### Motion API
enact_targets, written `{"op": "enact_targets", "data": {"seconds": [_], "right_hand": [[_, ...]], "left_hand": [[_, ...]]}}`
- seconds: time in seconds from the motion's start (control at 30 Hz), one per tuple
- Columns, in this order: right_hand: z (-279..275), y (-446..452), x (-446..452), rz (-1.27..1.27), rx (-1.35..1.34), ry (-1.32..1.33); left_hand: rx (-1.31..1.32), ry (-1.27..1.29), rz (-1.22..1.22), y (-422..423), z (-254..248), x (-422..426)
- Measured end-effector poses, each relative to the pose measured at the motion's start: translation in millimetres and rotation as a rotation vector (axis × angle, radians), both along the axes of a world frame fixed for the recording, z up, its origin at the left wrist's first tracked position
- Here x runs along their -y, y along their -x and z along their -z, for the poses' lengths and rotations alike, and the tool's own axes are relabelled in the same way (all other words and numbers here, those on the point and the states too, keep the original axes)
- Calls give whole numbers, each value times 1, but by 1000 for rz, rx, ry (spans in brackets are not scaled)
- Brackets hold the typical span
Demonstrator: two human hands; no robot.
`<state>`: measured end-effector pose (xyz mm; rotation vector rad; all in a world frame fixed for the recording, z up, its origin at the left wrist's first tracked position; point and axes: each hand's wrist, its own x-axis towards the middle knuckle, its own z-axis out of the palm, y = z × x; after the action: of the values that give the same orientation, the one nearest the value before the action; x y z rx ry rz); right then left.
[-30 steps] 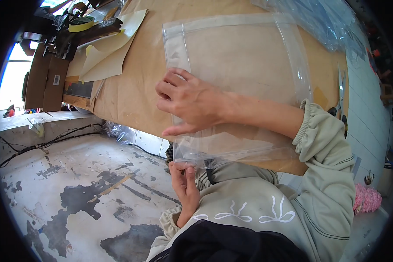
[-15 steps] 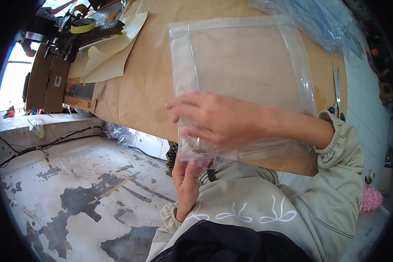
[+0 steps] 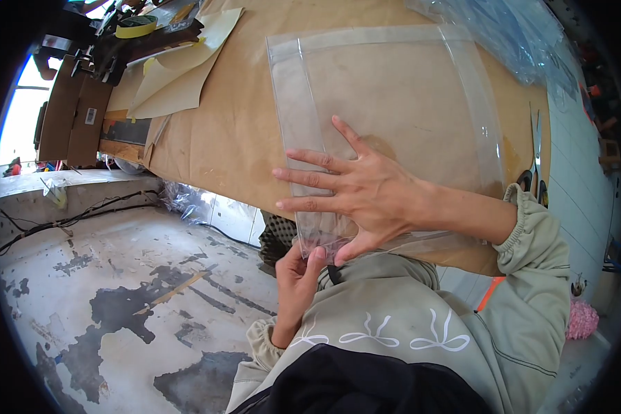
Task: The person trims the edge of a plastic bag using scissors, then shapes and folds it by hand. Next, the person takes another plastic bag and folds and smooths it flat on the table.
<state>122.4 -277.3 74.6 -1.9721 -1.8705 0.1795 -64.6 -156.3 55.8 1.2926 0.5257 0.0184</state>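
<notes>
A clear plastic sheet with doubled, seam-like borders lies on the brown paper-covered table. Its near left corner reaches past the table's front edge, where my left hand pinches it between thumb and fingers. My right hand lies palm down across the sheet's near left part, fingers spread and pointing left, the thumb close to the pinched corner. Nothing shows in the grip of my right hand.
Scissors lie at the table's right edge, with crumpled clear film behind them. Cream paper, yellow tape and a dark machine are at the back left. A cardboard box stands at the far left.
My right hand has moved right and toward my body, and its fingers have spread flat. The sheet has shifted slightly right, with my left hand still at its corner.
</notes>
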Motion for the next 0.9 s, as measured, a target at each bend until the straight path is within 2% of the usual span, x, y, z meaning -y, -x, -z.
{"op": "enact_targets", "data": {"seconds": [0.17,0.33,0.43,0.47,0.53,0.63,0.73,0.8,0.9], "right_hand": [[-1,-4,3,-76,4,-26],[-7,-7,14,-126,-36,11],[-46,4,46,-17,-20,213],[-48,15,55,23,42,217],[-50,43,72,99,165,222],[-22,73,87,265,540,-83],[-13,77,91,360,571,-188],[-11,72,96,325,629,-238],[-10,64,101,246,671,-333]], "left_hand": [[33,-399,139,2,1,-18],[47,-429,152,2,-3,-30],[59,-370,26,0,-3,-34],[55,-333,-26,-1,-5,-35],[33,-379,62,-2,-13,-39],[48,-332,160,-7,-24,-35],[83,-267,168,-22,-34,-27],[109,-143,99,-30,-38,-25],[105,-98,113,-30,-35,-28]]}}
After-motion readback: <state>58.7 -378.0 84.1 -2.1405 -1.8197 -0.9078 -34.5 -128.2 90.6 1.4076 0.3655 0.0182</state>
